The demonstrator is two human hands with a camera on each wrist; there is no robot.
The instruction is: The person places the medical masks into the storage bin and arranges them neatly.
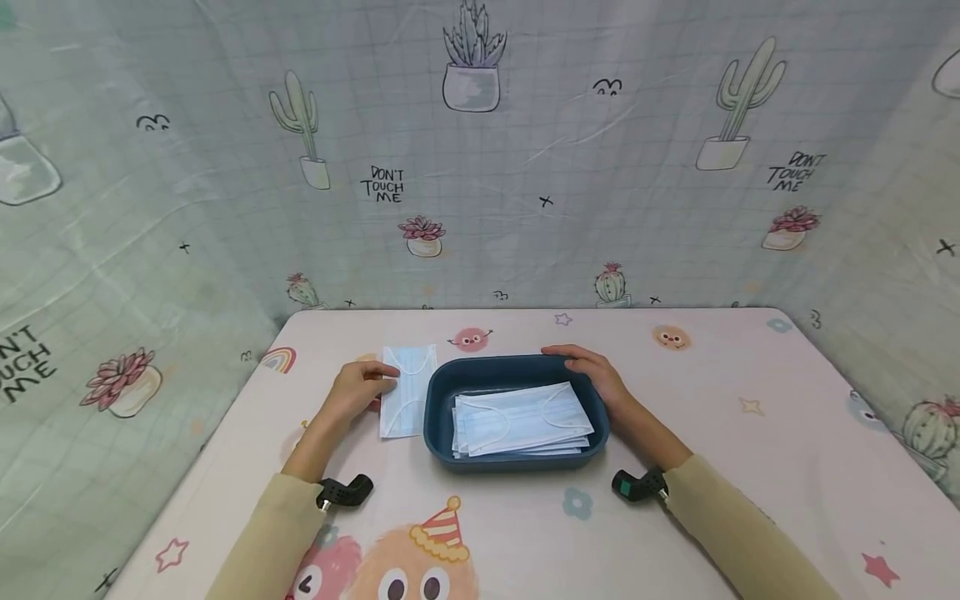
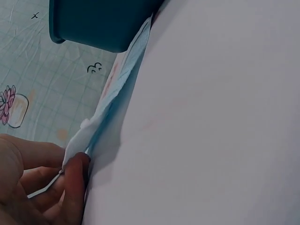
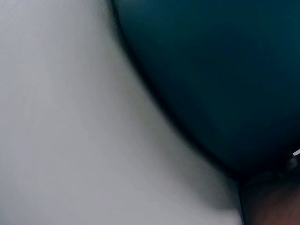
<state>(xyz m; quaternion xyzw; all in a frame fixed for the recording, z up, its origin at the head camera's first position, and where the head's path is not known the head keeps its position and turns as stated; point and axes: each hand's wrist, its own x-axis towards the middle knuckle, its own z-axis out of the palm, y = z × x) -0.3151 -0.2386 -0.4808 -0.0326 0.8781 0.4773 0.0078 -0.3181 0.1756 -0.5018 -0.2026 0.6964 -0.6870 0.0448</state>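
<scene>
Your left hand (image 1: 358,390) pinches the near left edge of a single blue face mask (image 1: 406,389) that lies flat on the tabletop (image 1: 750,467), just left of the dark blue tray (image 1: 442,392). The left wrist view shows it closely: your thumb and fingers (image 2: 72,180) are closed on the mask's corner (image 2: 77,140), lifting that edge slightly off the cloth, while the rest of the mask runs along the tabletop toward the tray (image 2: 98,23).

Your right hand (image 1: 592,375) rests on the tray's far right rim, fingers curved over the edge and gripping it. The right wrist view shows only the tray's dark wall (image 3: 215,70) against the pale tabletop (image 3: 70,117), too blurred to show your fingers.

Inside the tray lies a stack of blue face masks (image 1: 521,421), fanned a little, white ear loops on top. The tray sits near the middle of the tabletop, which is covered in a pale cloth printed with cartoon faces and stars. A cactus-print curtain (image 1: 480,150) hangs behind and at both sides.
</scene>
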